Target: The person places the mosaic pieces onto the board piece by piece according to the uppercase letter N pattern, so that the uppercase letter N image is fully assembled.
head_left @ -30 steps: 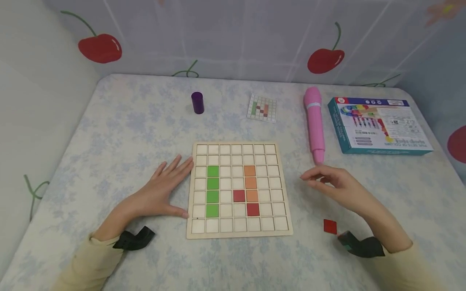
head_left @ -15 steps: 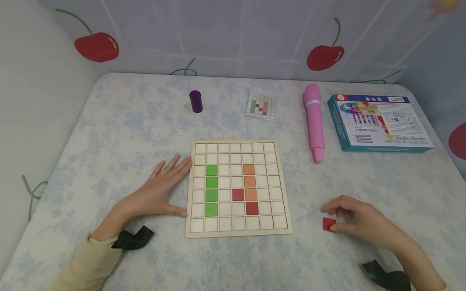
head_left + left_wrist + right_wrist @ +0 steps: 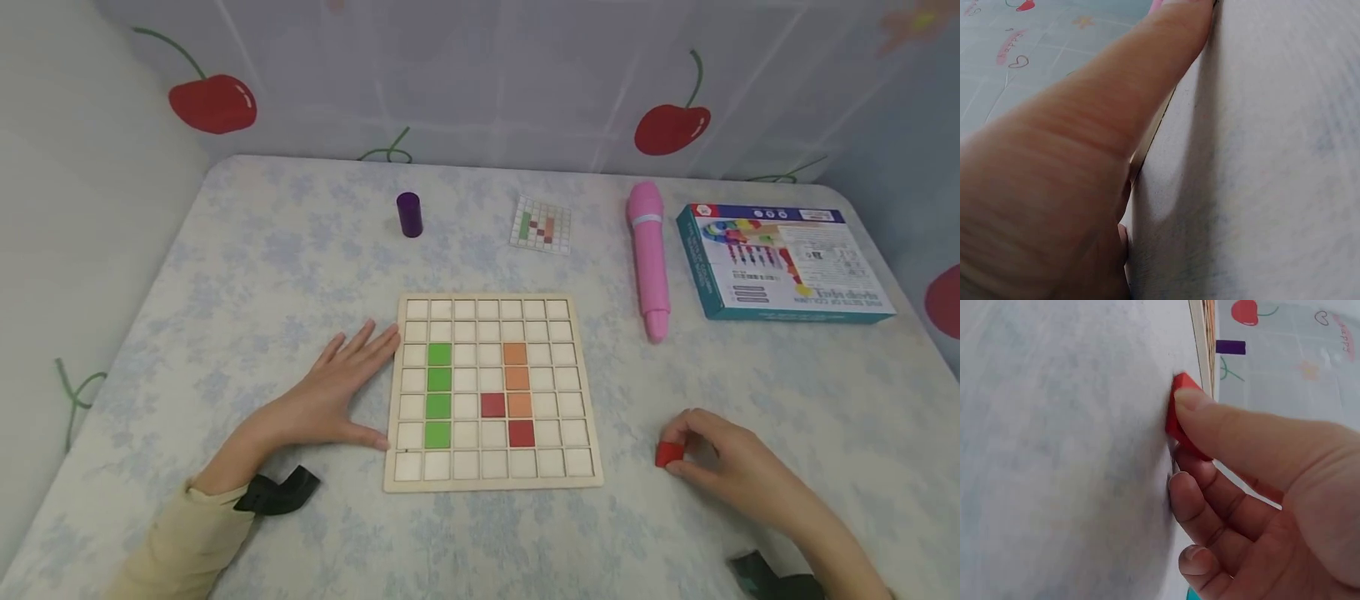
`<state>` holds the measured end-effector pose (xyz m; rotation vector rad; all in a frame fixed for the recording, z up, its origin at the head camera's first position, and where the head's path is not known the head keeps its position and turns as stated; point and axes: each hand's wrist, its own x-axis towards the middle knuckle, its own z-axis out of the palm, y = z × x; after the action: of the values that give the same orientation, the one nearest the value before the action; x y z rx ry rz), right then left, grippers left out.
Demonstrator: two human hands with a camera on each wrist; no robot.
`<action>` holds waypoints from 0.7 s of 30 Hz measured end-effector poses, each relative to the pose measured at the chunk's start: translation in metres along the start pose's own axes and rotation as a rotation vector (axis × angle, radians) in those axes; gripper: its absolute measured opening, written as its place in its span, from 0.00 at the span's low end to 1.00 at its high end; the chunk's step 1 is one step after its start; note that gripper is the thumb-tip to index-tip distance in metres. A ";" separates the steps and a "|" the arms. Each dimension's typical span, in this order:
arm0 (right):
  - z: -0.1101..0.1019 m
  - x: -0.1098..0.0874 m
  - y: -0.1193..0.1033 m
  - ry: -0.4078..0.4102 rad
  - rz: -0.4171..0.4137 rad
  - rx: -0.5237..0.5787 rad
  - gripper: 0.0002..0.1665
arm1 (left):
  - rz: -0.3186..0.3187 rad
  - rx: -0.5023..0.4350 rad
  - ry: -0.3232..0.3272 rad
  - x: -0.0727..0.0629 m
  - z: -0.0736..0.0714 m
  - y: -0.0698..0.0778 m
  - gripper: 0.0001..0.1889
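Note:
A wooden grid board lies in the middle of the table in the head view. Set into its squares are a column of green tiles, a column of orange tiles and two dark red tiles. My left hand lies with spread fingers along the board's left edge, thumb and fingertips at the rim. To the right of the board, my right hand pinches a red square tile between thumb and fingers. In the right wrist view the tile is tilted, close over the tablecloth.
Behind the board stand a purple cylinder and a small pattern card showing green, orange and dark red squares. A pink microphone-shaped tube lies at back right, beside a flat teal-edged box.
My right hand has come down toward the table's front, taken the red tile between thumb and fingers and tipped it up, slightly leftward. The left hand stays at the board.

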<state>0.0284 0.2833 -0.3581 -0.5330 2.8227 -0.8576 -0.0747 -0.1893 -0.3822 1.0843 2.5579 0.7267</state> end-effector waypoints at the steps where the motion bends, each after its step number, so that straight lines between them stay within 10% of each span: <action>1: 0.001 0.001 -0.001 0.012 0.011 -0.006 0.22 | -0.002 -0.001 -0.004 0.000 0.001 0.000 0.64; 10: -0.006 0.026 -0.019 0.114 0.010 0.035 0.18 | 0.003 0.004 -0.014 -0.001 0.001 0.003 0.64; 21: 0.020 0.107 -0.062 0.102 0.009 0.500 0.08 | 0.021 -0.007 0.033 0.000 0.000 0.003 0.64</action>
<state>-0.0475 0.1849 -0.3435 -0.4080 2.5390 -1.5584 -0.0729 -0.1879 -0.3807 1.1075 2.5734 0.7646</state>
